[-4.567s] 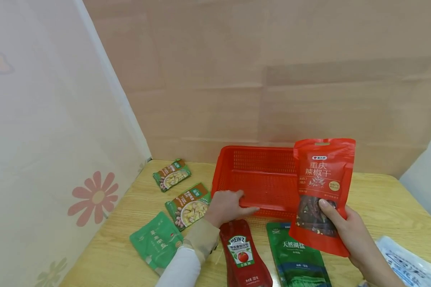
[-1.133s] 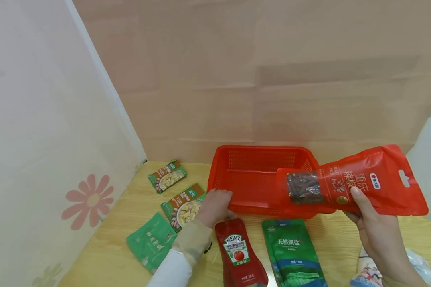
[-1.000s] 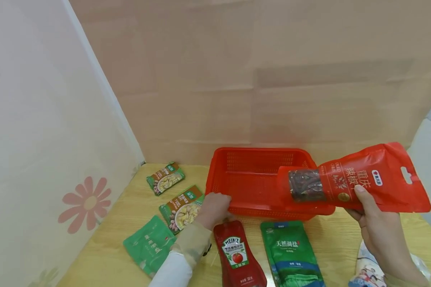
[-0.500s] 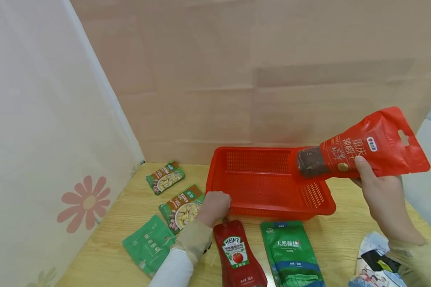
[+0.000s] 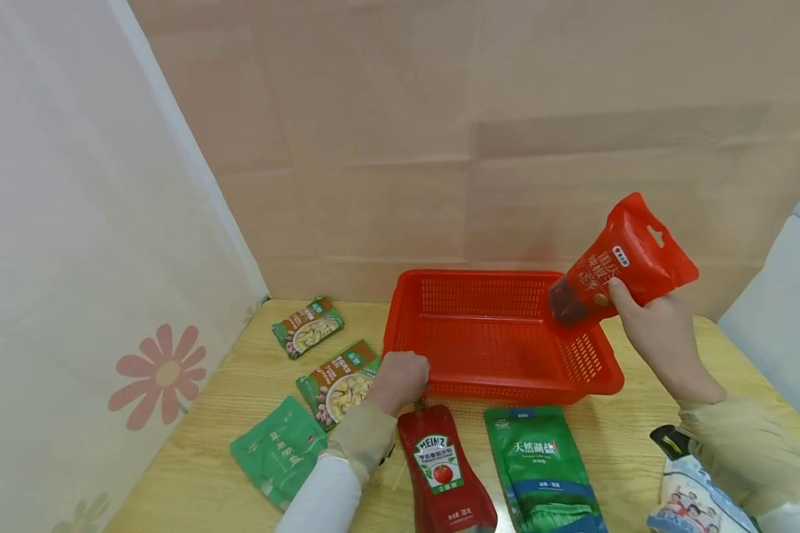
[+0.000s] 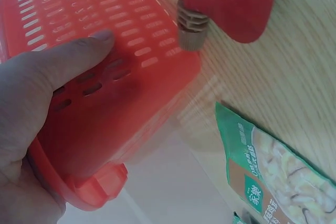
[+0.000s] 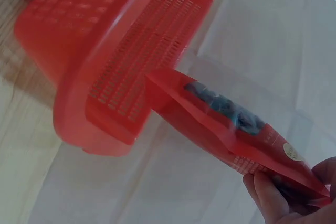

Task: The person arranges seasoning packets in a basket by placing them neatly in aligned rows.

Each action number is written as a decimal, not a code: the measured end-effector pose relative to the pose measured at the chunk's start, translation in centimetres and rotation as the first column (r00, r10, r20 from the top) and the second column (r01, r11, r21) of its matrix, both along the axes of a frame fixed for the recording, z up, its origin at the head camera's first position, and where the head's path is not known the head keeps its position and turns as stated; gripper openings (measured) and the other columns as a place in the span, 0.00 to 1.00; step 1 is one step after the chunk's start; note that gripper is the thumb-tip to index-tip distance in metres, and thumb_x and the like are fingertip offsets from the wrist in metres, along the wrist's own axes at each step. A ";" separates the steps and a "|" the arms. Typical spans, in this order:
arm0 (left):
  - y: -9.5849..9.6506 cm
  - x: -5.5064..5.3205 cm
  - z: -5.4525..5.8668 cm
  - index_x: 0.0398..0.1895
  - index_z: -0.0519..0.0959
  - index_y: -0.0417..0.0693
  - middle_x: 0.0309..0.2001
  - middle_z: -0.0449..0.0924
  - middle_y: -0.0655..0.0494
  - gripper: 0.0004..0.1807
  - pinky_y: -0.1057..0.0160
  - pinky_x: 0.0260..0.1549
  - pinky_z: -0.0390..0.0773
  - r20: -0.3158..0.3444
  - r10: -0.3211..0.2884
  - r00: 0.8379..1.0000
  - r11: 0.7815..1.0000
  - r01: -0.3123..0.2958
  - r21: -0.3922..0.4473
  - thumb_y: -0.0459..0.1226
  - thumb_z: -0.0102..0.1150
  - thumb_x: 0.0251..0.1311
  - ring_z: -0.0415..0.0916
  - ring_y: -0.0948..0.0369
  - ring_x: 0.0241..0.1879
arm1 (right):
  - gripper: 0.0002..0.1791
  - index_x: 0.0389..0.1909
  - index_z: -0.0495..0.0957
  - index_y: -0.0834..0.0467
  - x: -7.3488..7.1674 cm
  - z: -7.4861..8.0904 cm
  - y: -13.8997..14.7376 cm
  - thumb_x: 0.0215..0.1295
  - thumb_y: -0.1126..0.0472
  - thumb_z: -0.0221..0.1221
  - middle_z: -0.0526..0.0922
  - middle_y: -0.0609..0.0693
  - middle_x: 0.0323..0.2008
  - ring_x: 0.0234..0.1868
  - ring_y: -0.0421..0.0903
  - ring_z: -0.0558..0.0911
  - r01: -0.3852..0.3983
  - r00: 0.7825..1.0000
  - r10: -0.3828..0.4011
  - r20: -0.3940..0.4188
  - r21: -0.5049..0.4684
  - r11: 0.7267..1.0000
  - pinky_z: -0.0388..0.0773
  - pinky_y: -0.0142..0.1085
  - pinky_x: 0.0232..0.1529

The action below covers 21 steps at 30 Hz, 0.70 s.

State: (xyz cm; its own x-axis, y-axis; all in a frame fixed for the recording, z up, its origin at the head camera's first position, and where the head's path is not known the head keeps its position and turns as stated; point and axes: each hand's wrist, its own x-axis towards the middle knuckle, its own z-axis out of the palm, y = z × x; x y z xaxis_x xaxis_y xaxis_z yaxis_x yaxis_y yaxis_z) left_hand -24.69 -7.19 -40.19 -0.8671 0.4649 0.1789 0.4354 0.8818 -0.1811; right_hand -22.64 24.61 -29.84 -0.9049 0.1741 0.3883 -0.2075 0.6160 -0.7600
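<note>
My right hand (image 5: 660, 333) grips a red pouch of dried chilies (image 5: 613, 263) near its hole-punched end. Tilted, the pouch points its lower end over the back right corner of the red plastic basket (image 5: 487, 355). In the right wrist view the chilies show through the pouch's clear window, and fingers and thumb pinch its edge. At the basket's front left corner, my left hand (image 5: 400, 377) grips the rim. The left wrist view shows its thumb (image 6: 84, 59) lying against the perforated wall, with the other fingers hidden.
A Heinz ketchup pouch (image 5: 443, 470) and a green salt pouch (image 5: 543, 470) lie before the basket. Two soup packets (image 5: 307, 326) and a plain green pouch (image 5: 283, 451) lie to the left. A white printed bag (image 5: 696, 500) sits at the front right. Paper-covered walls stand behind and beside the table.
The chili pouch, upright at first, got turned sideways, then rose and moved back and left over the basket's corner in my right hand. My left hand closed on the basket rim and stayed there.
</note>
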 end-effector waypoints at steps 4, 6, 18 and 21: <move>0.0 0.1 0.2 0.14 0.77 0.55 0.14 0.76 0.62 0.14 0.65 0.19 0.74 0.025 0.007 1.000 1.000 -0.007 0.006 0.44 0.65 0.55 0.73 0.66 0.16 | 0.31 0.68 0.57 0.63 -0.4 -0.7 -0.7 0.71 0.49 0.46 0.70 0.63 0.60 0.45 0.35 0.70 -0.009 0.999 0.008 0.035 0.029 1.000 0.70 0.22 0.37; 0.0 0.1 0.3 0.12 0.76 0.55 0.13 0.76 0.62 0.15 0.65 0.18 0.73 0.036 0.007 0.999 1.000 -0.008 0.015 0.43 0.64 0.55 0.72 0.65 0.16 | 0.31 0.68 0.56 0.64 -0.6 -1.1 -1.0 0.72 0.49 0.45 0.70 0.65 0.61 0.47 0.44 0.72 -0.018 0.998 0.017 0.055 0.030 0.999 0.74 0.30 0.41; 0.0 -0.3 0.0 0.10 0.73 0.56 0.12 0.73 0.63 0.17 0.65 0.18 0.71 0.081 0.025 0.996 0.999 -0.028 0.030 0.40 0.61 0.55 0.68 0.66 0.14 | 0.32 0.62 0.61 0.72 -2.2 -3.6 -1.5 0.72 0.47 0.42 0.75 0.73 0.52 0.39 0.60 0.80 -0.035 0.983 0.026 0.179 0.051 0.998 0.80 0.39 0.29; 0.1 -0.4 0.0 0.10 0.73 0.56 0.12 0.74 0.63 0.16 0.65 0.18 0.71 0.071 0.026 0.997 0.999 -0.029 0.036 0.40 0.61 0.55 0.69 0.66 0.15 | 0.32 0.61 0.61 0.73 -2.7 -4.0 -1.5 0.73 0.47 0.41 0.75 0.73 0.51 0.36 0.58 0.79 -0.037 0.979 0.023 0.203 0.064 0.997 0.78 0.37 0.28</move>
